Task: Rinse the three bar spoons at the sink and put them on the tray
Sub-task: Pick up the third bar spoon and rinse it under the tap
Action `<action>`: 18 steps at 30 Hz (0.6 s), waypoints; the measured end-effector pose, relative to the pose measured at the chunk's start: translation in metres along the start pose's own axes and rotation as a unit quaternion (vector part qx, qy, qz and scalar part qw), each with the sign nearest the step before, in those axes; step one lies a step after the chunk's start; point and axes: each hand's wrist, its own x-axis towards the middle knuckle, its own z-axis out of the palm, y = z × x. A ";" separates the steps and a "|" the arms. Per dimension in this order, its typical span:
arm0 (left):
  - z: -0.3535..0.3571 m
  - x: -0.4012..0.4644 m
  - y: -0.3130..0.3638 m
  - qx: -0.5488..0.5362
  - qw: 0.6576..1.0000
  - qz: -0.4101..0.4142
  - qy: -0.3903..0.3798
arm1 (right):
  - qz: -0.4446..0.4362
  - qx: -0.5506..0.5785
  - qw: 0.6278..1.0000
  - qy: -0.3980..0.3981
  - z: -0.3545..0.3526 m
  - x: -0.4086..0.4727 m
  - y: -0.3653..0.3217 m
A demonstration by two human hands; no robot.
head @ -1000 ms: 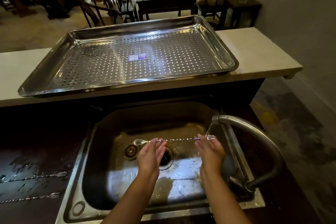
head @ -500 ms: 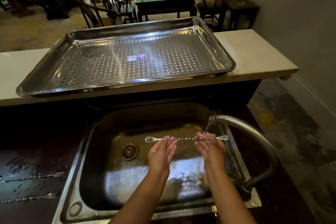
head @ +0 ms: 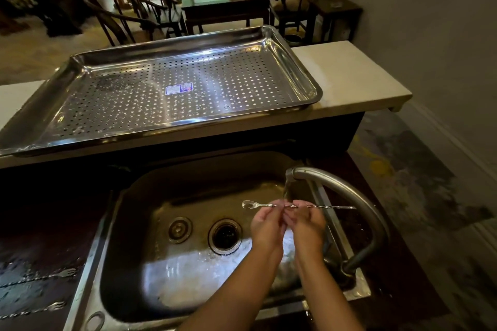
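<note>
Both hands over sink (head: 129, 223) basin, right of drain (head: 225, 236), under faucet (head: 349, 196) spout. Left hand (head: 266, 226) and right hand (head: 306, 223) close together, fingertips pinching spoon (head: 298, 206) mid-shaft; spoon level, bowl pointing left, tail crossing sink's right rim. Two more spoons (head: 40, 277) on dark counter left of sink. Tray (head: 293, 62) behind sink on raised ledge, left corner overhanging ledge's front edge.

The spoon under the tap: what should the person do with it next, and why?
Probably lift the bar spoon, pinched by the left hand and right hand under the faucet, up onto the tray, which holds no spoons yet.
</note>
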 end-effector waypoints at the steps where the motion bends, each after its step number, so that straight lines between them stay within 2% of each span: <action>1: 0.002 0.001 -0.003 -0.004 1.000 -0.007 0.006 | -0.007 -0.012 1.000 0.003 -0.003 -0.001 -0.002; 9: 0.009 0.003 -0.010 -0.068 0.997 -0.047 0.007 | -0.037 -0.037 0.997 0.060 -0.024 -0.005 -0.015; 13: 0.009 0.002 -0.007 -0.052 0.998 -0.023 -0.006 | -0.062 -0.015 0.996 0.054 -0.030 -0.005 -0.025; 18: 0.008 0.004 0.001 -0.034 0.999 -0.034 -0.003 | -0.063 0.002 0.997 0.049 -0.033 -0.005 -0.025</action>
